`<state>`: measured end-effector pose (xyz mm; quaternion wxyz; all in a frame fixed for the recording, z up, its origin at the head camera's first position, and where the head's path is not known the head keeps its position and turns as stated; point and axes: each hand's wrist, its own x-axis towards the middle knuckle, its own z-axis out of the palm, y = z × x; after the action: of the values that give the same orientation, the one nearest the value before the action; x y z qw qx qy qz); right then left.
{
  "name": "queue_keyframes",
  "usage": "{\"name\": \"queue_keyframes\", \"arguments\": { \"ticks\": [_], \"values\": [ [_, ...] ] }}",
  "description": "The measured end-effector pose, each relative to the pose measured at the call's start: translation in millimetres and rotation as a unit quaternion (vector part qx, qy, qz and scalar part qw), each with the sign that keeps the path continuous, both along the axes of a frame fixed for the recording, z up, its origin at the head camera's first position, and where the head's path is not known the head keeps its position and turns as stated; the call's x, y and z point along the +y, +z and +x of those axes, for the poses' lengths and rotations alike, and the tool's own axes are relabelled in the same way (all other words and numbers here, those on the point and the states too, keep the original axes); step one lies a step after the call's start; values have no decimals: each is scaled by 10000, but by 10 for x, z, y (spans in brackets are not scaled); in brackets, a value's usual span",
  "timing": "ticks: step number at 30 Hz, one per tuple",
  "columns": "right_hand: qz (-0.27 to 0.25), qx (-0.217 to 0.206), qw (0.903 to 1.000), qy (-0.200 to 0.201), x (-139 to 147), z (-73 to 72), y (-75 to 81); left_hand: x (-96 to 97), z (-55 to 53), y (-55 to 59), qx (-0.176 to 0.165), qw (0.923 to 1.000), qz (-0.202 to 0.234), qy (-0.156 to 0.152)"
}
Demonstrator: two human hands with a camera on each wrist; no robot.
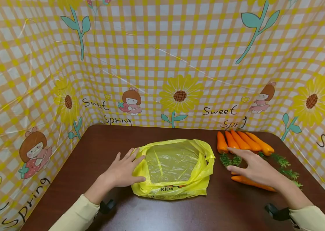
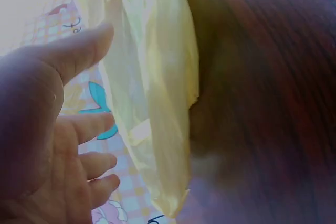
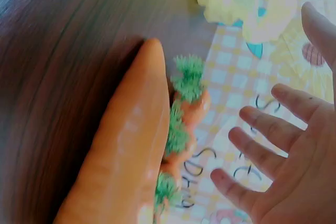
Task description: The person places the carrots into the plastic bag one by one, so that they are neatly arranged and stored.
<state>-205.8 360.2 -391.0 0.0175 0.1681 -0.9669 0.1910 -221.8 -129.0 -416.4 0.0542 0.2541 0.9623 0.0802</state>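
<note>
A yellow plastic bag printed with "KIDS" lies on the table with its mouth spread wide. Fingers loosely extended, my left hand is at the bag's left rim; the left wrist view shows this hand beside the bag's side, grasping nothing. Over the carrots on the right, my right hand has its fingers spread. Below it lies an orange carrot, partly hidden by the hand. Seen from the right wrist, this carrot is apart from the outstretched fingers.
Several carrots lie side by side at the back right of the dark brown table, their green tops toward me. More leafy tops show right of my right hand. A checked, flower-printed cloth encloses the back and sides.
</note>
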Motion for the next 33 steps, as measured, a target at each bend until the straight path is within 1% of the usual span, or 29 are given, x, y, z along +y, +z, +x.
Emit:
{"name": "queue_keyframes", "arguments": {
  "ticks": [4, 8, 14, 21, 26, 33],
  "values": [
    [-372, 55, 9993, 55, 145, 36, 9, 11, -27, -49, 135, 9998, 95, 57],
    [-600, 16, 9982, -36, 278, 85, 28, 21, -45, -84, 34, 9996, 265, 85],
    [-746, -59, 9965, -377, 468, 139, 18, 25, -56, -130, -245, 9990, 381, 12],
    [-749, -41, 9954, -601, 660, 161, -1, 22, -48, -153, -798, 9958, 458, 13],
    [-716, -200, 9953, -625, 791, 174, -9, 19, -51, -178, -1095, 9929, 463, 0],
    [-854, -376, 9940, -563, 915, 203, -20, 15, -73, -195, -1250, 9912, 426, -28]
  ]
}}
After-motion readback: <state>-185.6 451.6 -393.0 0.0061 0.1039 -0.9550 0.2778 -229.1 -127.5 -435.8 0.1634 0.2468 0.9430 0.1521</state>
